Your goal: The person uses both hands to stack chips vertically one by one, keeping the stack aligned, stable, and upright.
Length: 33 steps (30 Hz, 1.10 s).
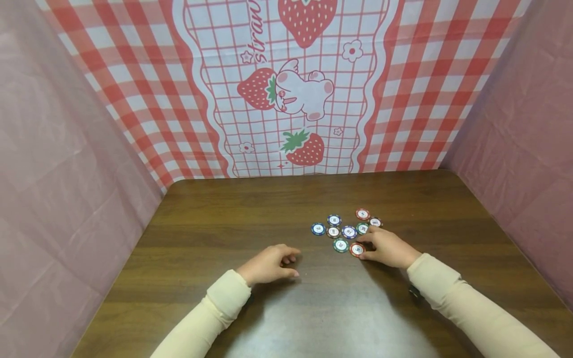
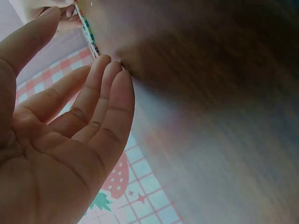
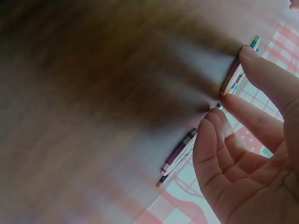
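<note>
My right hand (image 1: 387, 247) holds a red poker chip (image 1: 356, 249) by its edge, thumb on the near side and index finger on the far side; in the right wrist view this chip (image 3: 231, 77) spans between the two fingertips, close over the table. Its other fingers bend beside a green chip (image 1: 362, 228). Another green chip (image 1: 341, 245) lies just left of the held one. Over the table to the left, my left hand (image 1: 270, 263) has loosely bent fingers and holds nothing; the left wrist view shows its bare palm (image 2: 51, 163).
Behind these lie a blue-and-white chip (image 1: 349, 231), a dark brown one (image 1: 333, 232), two blue chips (image 1: 318, 228), a second red chip (image 1: 362, 214) and a dark chip (image 1: 376, 222). The wooden table (image 1: 224, 209) meets a checked strawberry cloth (image 1: 295, 89); pink curtains (image 1: 67, 149) flank both sides.
</note>
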{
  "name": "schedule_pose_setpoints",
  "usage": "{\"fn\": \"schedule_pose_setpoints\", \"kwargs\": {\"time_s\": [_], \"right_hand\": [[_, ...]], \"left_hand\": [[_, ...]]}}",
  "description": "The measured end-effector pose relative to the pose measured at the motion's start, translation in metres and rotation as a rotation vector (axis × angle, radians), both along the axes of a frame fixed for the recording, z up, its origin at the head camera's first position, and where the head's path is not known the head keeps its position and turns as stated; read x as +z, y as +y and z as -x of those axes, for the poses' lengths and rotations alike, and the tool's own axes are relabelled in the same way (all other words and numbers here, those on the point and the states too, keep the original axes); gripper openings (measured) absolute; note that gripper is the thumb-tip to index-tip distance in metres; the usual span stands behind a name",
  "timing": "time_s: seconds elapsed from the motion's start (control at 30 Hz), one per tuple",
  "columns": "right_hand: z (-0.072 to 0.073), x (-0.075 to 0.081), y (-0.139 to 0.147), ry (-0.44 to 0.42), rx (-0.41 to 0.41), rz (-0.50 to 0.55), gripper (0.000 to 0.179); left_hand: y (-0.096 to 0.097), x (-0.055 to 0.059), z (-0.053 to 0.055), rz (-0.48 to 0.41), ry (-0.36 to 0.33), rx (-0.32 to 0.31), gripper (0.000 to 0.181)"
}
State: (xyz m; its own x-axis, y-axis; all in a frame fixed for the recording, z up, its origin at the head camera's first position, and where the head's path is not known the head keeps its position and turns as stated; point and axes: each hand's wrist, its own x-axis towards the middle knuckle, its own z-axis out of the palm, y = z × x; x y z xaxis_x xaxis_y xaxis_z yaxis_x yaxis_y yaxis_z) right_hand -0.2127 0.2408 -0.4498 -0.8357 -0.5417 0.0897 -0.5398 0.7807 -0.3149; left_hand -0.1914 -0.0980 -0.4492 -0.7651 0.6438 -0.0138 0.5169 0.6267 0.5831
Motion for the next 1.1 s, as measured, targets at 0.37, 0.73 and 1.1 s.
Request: {"fn": "schedule_pose_setpoints", "kwargs": {"time_s": [0.37, 0.73, 1.1], "right_hand": [[0.003, -0.002, -0.002, -0.025, 0.017, 0.013, 0.022], [0.005, -0.003, -0.004, 0.003, 0.019, 0.029, 0.016], [0.002, -0.001, -0.014, -0.038, 0.046, 0.135, 0.016]], "left_hand": [[0.005, -0.003, 0.003, 0.026, -0.006, -0.016, 0.050], [0.008, -0.002, 0.004, 0.036, 0.003, -0.030, 0.048], [0.011, -0.004, 0.004, 0.059, 0.039, -0.041, 0.046]]}}
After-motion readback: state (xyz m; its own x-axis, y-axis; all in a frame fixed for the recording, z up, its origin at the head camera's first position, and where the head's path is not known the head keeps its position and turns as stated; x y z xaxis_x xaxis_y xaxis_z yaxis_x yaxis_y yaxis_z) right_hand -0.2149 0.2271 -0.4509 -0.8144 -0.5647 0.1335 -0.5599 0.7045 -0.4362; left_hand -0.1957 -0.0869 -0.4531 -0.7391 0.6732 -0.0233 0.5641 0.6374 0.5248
